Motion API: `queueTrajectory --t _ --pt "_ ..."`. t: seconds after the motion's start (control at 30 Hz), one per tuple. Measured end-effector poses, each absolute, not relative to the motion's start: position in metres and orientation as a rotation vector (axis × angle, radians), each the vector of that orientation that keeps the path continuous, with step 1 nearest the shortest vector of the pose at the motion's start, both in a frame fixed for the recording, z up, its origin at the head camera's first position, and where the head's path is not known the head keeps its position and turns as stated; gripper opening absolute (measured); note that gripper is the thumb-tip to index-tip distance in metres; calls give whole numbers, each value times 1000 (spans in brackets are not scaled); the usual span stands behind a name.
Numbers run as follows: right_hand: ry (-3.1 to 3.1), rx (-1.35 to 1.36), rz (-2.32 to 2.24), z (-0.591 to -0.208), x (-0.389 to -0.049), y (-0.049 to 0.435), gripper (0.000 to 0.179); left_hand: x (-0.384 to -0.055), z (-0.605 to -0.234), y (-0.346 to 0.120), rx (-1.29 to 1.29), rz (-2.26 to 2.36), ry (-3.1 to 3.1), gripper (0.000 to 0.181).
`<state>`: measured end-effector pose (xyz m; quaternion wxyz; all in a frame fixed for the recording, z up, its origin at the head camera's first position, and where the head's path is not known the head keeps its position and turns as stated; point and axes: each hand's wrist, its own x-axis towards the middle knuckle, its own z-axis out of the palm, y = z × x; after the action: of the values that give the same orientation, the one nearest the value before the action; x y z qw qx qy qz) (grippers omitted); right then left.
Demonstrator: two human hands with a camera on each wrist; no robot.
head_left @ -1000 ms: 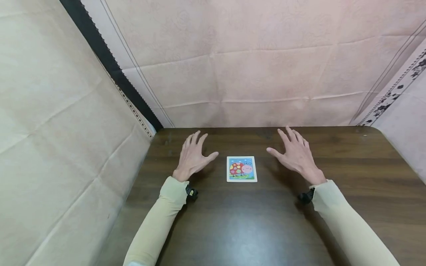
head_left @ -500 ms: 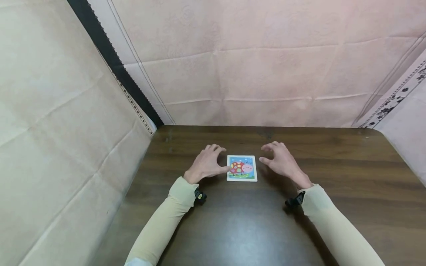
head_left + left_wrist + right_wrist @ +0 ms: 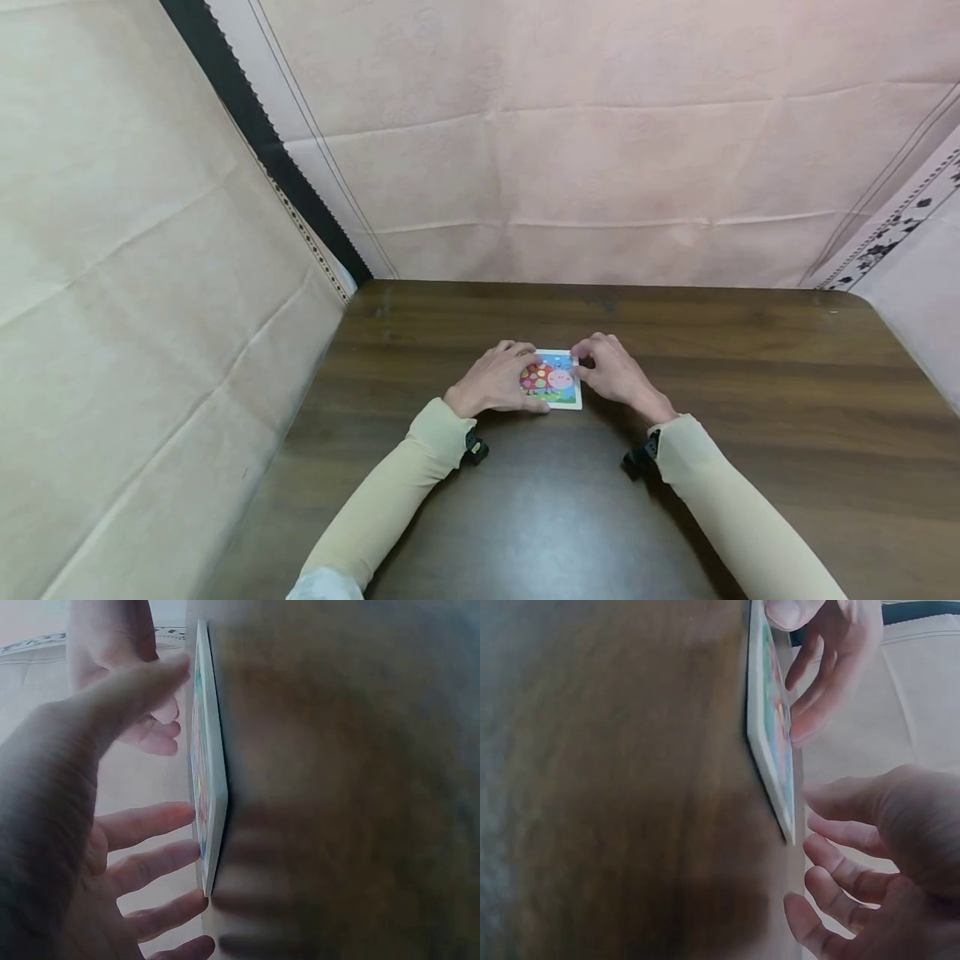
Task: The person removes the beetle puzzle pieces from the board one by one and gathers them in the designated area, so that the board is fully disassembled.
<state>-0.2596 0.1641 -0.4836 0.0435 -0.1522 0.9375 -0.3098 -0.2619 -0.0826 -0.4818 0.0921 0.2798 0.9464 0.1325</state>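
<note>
A small square picture board [image 3: 557, 383] with a white border and a red spotted ladybug on blue and green lies flat on the brown wooden table [image 3: 570, 500]. My left hand [image 3: 497, 380] reaches over its left side, thumb by the near edge and fingers toward the far edge, hiding part of the picture. At the right edge is my right hand [image 3: 617, 377], its fingers loosely bent. In the left wrist view the left fingers spread close to the board [image 3: 216, 780]; contact is hard to tell. The right wrist view has the right thumb and fingers apart beside the board [image 3: 761, 720].
Pale cloth [image 3: 600, 167] hangs behind the table's far edge, and another pale cloth [image 3: 150, 333] runs along the left. A dark band [image 3: 262, 142] runs down between them. Both wrists wear black devices, such as the left wrist camera [image 3: 474, 448].
Both hands have moved inward from either side of the board, with their fingers bending more. My left hand now overlaps its left part. The board seems to lie in the same place.
</note>
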Motion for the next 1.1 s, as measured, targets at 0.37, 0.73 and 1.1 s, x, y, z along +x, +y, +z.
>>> queueTrajectory --t 0.37,0.73,1.1 --pt "2844 -461 -884 -491 -265 167 31 -263 -481 -78 828 373 2802 78" --pt "2759 -475 -916 -488 -278 164 23 -262 -481 -74 962 429 2758 64" --pt "2741 -454 -938 -486 -277 163 30 -264 -483 -76 965 451 2727 63"
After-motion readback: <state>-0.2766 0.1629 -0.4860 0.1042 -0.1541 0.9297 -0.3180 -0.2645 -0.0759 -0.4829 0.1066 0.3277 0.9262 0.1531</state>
